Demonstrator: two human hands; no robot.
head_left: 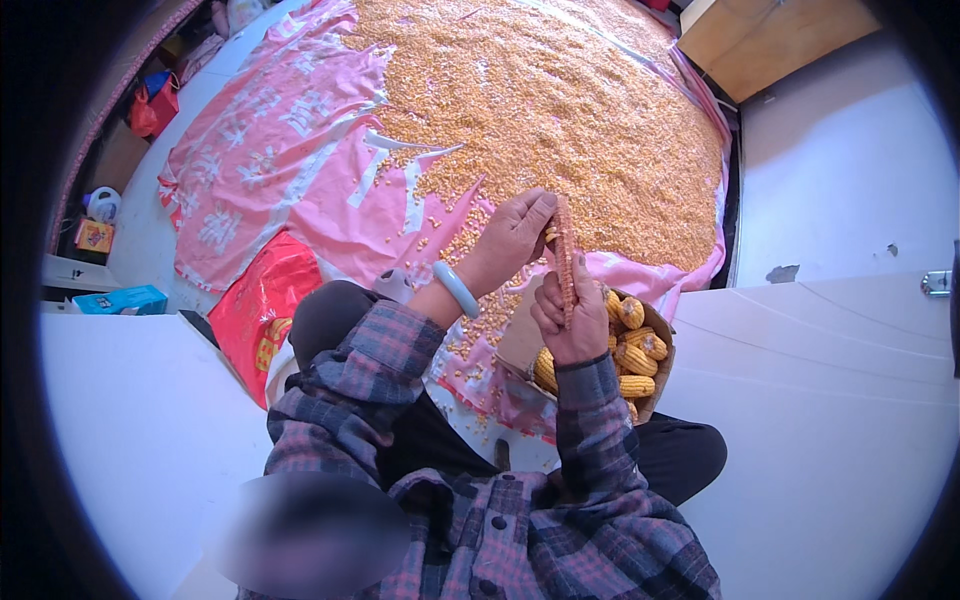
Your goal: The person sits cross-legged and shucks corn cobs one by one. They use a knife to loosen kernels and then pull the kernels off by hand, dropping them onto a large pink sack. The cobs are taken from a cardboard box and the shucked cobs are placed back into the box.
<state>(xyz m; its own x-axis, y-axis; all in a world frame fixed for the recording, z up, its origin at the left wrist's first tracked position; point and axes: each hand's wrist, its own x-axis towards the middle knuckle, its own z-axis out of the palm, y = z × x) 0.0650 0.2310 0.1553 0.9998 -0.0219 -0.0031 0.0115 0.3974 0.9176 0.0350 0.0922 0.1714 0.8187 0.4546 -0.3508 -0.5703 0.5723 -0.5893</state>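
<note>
A nearly bare reddish corn cob [566, 255] stands almost upright in front of me, above the edge of the kernel pile. My right hand [578, 318] is closed around its lower part. My left hand [515, 235], with a pale bangle on the wrist, is closed at the cob's upper left side, its thumb pressed near the top. A few yellow kernels show beside the left fingers. Just below and right of my right hand, several full yellow corn cobs [637, 358] lie in a cardboard box [520, 335].
Loose corn kernels [560, 130] spread over a pink floral cloth [240, 190] on the floor. A red plastic bag [265, 300] lies left of my knee. At the far left are a white bottle [103, 205] and a blue box [120, 301]. A wooden cabinet [770, 45] stands far right.
</note>
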